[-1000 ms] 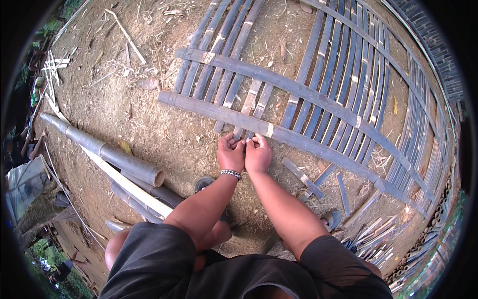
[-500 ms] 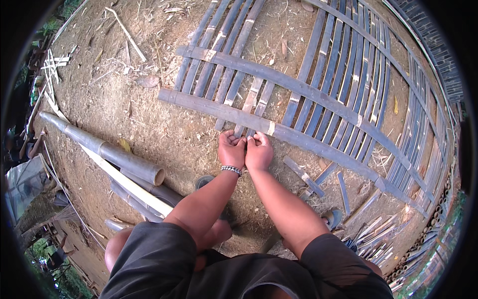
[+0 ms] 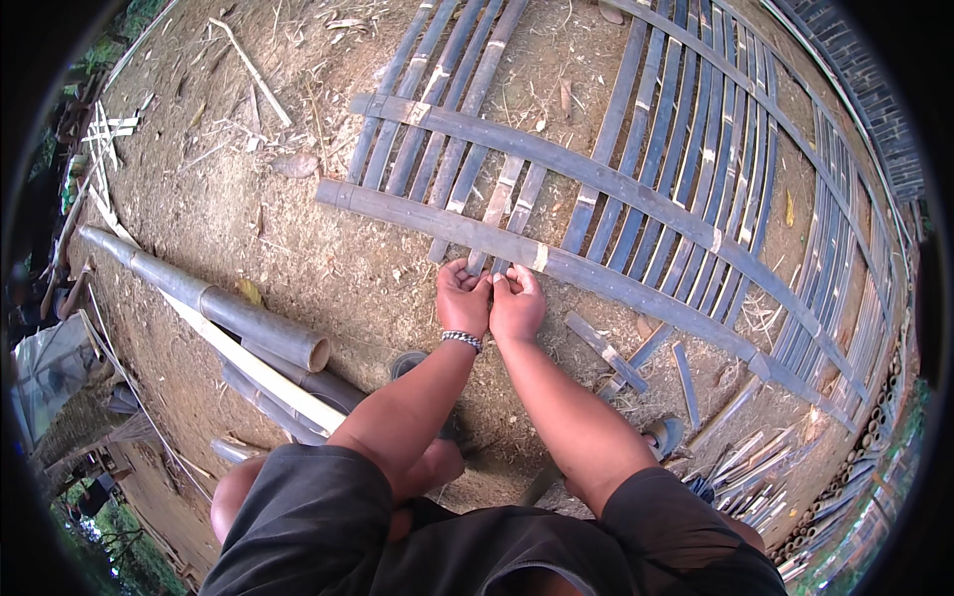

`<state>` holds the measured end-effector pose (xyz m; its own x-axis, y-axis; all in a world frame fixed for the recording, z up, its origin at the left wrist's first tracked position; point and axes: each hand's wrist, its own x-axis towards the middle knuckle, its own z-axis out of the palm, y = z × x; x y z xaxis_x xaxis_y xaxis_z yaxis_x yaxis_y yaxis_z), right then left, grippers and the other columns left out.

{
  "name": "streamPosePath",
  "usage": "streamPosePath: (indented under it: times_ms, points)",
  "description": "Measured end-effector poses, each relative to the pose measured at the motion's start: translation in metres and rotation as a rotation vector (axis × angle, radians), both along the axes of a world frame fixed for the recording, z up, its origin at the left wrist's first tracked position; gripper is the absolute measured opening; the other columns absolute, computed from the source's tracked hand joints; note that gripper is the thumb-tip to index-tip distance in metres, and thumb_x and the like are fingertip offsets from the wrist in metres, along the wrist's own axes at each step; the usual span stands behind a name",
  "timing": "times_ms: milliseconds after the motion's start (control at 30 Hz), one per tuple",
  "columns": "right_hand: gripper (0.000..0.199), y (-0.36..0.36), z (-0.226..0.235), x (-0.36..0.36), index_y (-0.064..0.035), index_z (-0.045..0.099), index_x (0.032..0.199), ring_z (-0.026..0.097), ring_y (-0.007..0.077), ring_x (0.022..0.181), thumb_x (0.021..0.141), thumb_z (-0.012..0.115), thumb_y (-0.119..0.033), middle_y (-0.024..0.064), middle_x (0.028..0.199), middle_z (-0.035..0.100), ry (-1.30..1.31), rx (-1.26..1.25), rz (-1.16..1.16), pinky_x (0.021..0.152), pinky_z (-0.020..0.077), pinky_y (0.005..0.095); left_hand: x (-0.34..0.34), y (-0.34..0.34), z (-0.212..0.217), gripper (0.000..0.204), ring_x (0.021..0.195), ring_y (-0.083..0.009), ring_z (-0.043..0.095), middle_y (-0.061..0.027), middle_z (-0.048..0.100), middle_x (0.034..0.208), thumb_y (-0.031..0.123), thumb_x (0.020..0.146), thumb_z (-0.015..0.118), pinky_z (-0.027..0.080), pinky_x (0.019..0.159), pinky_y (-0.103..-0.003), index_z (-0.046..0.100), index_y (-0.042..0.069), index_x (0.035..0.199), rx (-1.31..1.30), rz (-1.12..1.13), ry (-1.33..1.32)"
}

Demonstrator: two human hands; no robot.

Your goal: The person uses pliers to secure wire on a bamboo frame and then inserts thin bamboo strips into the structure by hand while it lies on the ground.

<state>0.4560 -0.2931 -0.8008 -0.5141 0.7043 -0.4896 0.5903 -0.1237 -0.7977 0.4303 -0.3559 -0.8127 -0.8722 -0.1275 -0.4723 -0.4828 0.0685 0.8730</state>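
Both hands are side by side at the near edge of a bamboo lattice panel [image 3: 596, 179]. My left hand [image 3: 463, 300], below a chain bracelet [image 3: 462, 340], has its fingers curled around the end of a bamboo slat [image 3: 494, 209]. Close against it, my right hand [image 3: 517, 306] is closed at the end of the neighbouring bamboo slat [image 3: 525, 204]. The two thumbs nearly meet. Both slats pass under the long crosswise bamboo rail [image 3: 427, 216] just beyond my fingers. Part of each grip is hidden by the backs of the hands.
Round bamboo poles [image 3: 253, 320] and a pale split strip [image 3: 248, 363] lie on the ground at left. Short offcuts [image 3: 606, 350] are right of my arms, with a heap of split pieces [image 3: 740, 477] farther right. People [image 3: 65, 288] are at the far left.
My hands and the panel stay in practically the same place. At the far lower left, a distant person has shifted slightly.
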Motion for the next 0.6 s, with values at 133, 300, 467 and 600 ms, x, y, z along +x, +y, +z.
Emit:
streamPosePath:
  times_ms: [133,300,467,600]
  points:
    - [0.040,-0.003,-0.002,0.009,0.0012,0.067,0.124,0.070,0.0207,0.084,0.086,0.075,-0.010,0.0131,0.105,0.073,0.015,0.043,0.003,0.079,0.0573,0.0358,0.004,-0.005,0.002,0.053,0.097,-0.0177,0.069,-0.0147,0.064,0.115,-0.006,0.084,0.075,0.058,0.083,-0.028,0.047,-0.005,0.129,-0.091,-0.065,0.031]
    - [0.044,0.002,0.002,0.023,-0.0008,0.065,0.128,0.071,0.0215,0.086,0.085,0.075,-0.010,0.0128,0.105,0.073,-0.079,-0.034,0.107,0.079,0.0575,0.0359,0.024,-0.018,0.029,0.060,0.092,-0.0160,0.066,-0.0137,0.064,0.112,-0.001,0.081,0.079,0.057,0.080,-0.028,0.048,-0.003,0.133,-0.317,-0.250,-0.004]
    - [0.042,0.003,0.006,0.031,-0.0011,0.065,0.127,0.072,0.0201,0.086,0.087,0.074,-0.008,0.0130,0.103,0.074,-0.001,-0.055,0.124,0.079,0.0576,0.0346,0.037,-0.021,0.025,0.072,0.085,-0.0154,0.064,-0.0104,0.065,0.106,0.004,0.080,0.082,0.056,0.076,-0.029,0.044,-0.001,0.141,-0.385,-0.312,0.076]
    - [0.039,0.009,0.007,0.035,-0.0001,0.065,0.125,0.071,0.0186,0.085,0.088,0.073,-0.007,0.0128,0.102,0.074,0.009,-0.086,0.166,0.078,0.0574,0.0328,0.033,-0.017,0.025,0.073,0.085,-0.0167,0.065,-0.0101,0.067,0.102,0.004,0.080,0.081,0.056,0.076,-0.031,0.043,0.000,0.142,-0.456,-0.333,0.074]
